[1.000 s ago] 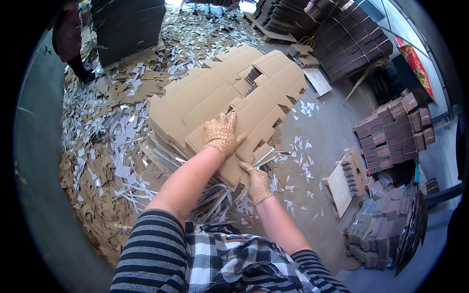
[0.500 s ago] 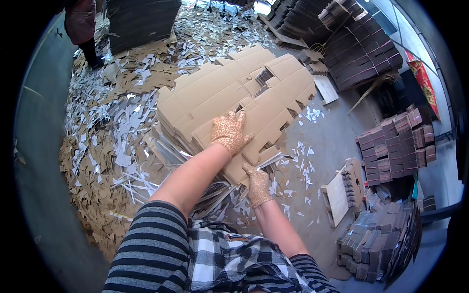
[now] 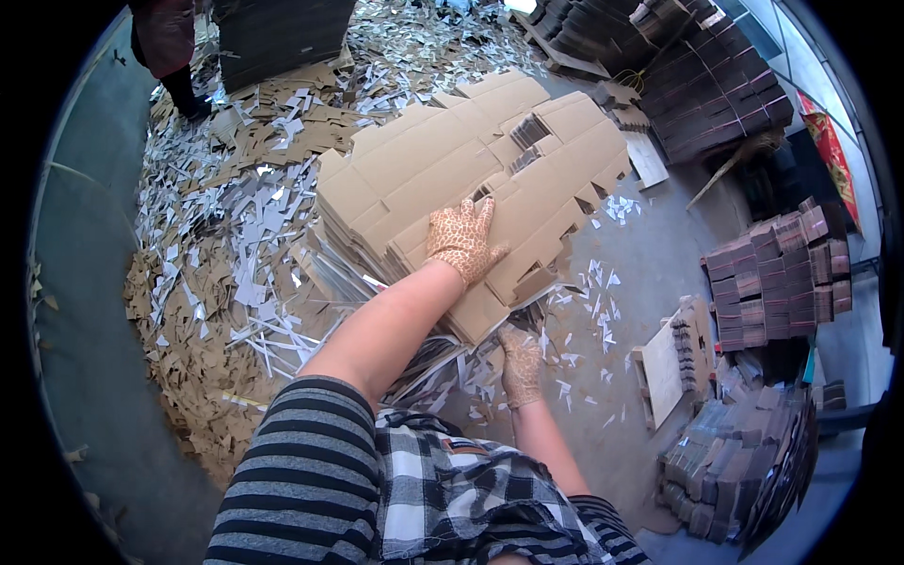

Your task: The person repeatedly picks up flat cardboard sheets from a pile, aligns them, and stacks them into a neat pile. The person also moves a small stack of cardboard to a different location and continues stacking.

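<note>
A tall stack of brown die-cut cardboard sheets (image 3: 395, 169) lies before me, with slots and notches cut through the top layers. On its top sheet my left hand (image 3: 461, 243), in a tan spotted glove, rests flat with the fingers spread. My right hand (image 3: 521, 365), gloved alike, is at the near right corner of the stack, low against its side. Its fingertips are partly hidden by the stack's edge, so whether they grip a sheet does not show. White strips of waste (image 3: 428, 372) stick out along the near side below the sheets.
Cardboard and paper scraps (image 3: 217, 348) cover the floor on the left and far side. Bundled dark cardboard stacks (image 3: 782, 278) stand at the right, with a wooden pallet (image 3: 662, 377) near them. Another person (image 3: 169, 47) stands at the far left beside a dark stack (image 3: 282, 42).
My right hand has moved down from the near corner's top edge to its side. My left hand stays on the top sheet. The whole view has shifted slightly.
</note>
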`<state>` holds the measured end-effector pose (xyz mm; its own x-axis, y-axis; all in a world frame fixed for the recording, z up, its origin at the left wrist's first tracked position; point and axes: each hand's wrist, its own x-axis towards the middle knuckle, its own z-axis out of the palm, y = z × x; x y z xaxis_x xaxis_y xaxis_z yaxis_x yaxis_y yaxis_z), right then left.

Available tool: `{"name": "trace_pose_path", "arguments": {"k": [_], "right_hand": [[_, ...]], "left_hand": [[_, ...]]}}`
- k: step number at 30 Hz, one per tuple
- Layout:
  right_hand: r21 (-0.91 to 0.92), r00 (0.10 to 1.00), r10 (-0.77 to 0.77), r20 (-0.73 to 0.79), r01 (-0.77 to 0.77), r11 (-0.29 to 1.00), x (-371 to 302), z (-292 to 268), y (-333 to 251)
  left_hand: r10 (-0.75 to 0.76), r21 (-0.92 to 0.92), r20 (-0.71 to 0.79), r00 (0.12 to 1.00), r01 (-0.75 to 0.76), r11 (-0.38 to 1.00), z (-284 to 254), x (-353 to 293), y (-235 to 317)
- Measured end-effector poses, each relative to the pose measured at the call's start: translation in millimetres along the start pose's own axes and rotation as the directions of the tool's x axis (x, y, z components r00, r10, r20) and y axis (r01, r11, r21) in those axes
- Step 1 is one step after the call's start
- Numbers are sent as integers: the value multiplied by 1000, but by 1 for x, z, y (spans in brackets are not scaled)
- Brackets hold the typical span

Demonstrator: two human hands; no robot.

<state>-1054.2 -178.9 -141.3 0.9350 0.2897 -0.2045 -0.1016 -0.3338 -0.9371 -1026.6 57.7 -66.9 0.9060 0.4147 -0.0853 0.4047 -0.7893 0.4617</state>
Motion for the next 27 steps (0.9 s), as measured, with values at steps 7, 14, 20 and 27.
{"name": "trace_pose_path", "arguments": {"k": [7,14,20,27], "right_hand": [[-316,996,-88,-22,77,946,2,19,-25],[-98,995,96,23,-94,991,14,32,-63],[-177,973,-159,166,188,966,44,24,-20],[-518,947,67,314,112,848,4,-9,-168]], "left_hand": [[4,49,-29,1000,-2,999,2,6,-6],[-4,74,-48,999,8,997,2,2,-5],[0,54,-35,999,1,999,4,3,-1],[-15,45,-7,1000,15,999,-7,-3,-9]]}}
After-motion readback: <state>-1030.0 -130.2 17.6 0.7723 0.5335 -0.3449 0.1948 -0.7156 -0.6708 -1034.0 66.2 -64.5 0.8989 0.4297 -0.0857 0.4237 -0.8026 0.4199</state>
